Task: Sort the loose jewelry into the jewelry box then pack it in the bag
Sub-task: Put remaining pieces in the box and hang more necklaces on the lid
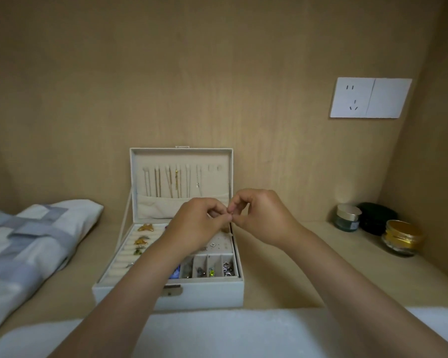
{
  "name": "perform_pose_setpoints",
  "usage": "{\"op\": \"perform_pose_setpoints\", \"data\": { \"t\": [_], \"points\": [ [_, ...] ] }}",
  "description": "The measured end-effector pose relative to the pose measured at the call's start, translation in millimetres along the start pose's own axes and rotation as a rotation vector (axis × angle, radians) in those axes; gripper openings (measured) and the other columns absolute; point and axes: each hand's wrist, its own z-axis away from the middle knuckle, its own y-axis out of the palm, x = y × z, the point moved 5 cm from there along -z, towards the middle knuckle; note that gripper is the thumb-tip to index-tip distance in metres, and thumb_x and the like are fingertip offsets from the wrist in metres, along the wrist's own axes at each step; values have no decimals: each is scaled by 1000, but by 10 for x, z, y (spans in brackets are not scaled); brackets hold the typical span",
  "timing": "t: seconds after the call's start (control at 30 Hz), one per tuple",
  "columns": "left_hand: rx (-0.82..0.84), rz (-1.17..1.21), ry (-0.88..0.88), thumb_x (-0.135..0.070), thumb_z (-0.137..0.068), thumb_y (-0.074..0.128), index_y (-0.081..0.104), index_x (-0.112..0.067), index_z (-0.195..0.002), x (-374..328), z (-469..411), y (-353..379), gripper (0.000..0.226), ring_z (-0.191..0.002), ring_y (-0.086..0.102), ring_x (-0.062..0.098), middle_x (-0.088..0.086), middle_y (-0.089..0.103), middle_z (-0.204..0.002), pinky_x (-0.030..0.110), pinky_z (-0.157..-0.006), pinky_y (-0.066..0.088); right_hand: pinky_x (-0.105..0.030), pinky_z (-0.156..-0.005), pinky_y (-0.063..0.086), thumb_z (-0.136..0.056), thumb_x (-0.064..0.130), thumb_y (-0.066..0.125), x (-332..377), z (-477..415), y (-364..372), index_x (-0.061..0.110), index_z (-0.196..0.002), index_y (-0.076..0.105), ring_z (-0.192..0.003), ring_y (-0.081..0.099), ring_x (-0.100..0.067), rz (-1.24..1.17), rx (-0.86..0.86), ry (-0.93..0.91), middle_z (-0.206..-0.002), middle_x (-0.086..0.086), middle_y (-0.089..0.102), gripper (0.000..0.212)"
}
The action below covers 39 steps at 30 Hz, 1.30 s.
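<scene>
Head view.

1. The jewelry box [204,293] stands on the shelf [295,267], directly in front of the person. Its lid [140,161] is propped upright against the back wall, which leaves the tray open for filling.
2. Necklaces [171,182] hang from hooks inside the lid, probably so the chains stay untangled.
3. Gold brooches [145,227] sit in the padded rolls at the left. The small front compartments [212,271] hold separate pieces.
4. The left hand [197,223] and right hand [260,217] meet above the tray. Each has thumb and forefinger pinched on 1 small piece [230,216], too small to identify. A dropped piece would probably fall into the box.
5. The patchwork bag [36,241] lies flat to the left, not yet in use.
</scene>
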Motion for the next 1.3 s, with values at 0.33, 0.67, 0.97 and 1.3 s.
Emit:
{"op": "perform_pose_setpoints", "data": {
  "t": [0.33, 0.67, 0.97, 1.3],
  "points": [
    [5, 265, -44, -27, -88, 71, 74, -30, -79, 233, -43, -211, 10, -59, 56, -5, -16, 68, -70, 23, -64, 43, -9, -54, 40, -79, 11, 83, -6, -73, 203, 14, -85, 79, -50, 56, 4, -332, -81, 121, -72, 6, 71, 8],
    [66, 320, -84, -21, -89, 71, 73, -23, -87, 263, -24, -142, 3, -57, 61, 9, -5, 73, -77, 23, -54, 49, -9, -49, 39, -82, 0, 77, -91, -23, 224, -1, -88, 78, -42, 52, 1, -493, -39, 165, -62, 7, 70, 6],
    [5, 315, -116, -25, -90, 70, 73, -24, -87, 366, -42, -213, 4, -55, 57, 7, -6, 73, -75, 26, -59, 49, -25, -75, 50, -78, 25, 84, -244, 35, 249, 33, -78, 79, -82, 65, 0, 58, 186, 65, -83, 16, 70, 9],
    [51, 359, -147, -22, -88, 73, 76, -23, -88, 351, -28, -156, 2, -63, 61, 9, -3, 75, -78, 31, -68, 55, -32, -75, 52, -85, 30, 76, -76, 36, 279, 31, -84, 79, -82, 61, -3, 290, 195, -72, -84, 17, 64, 2]
  ]
}}
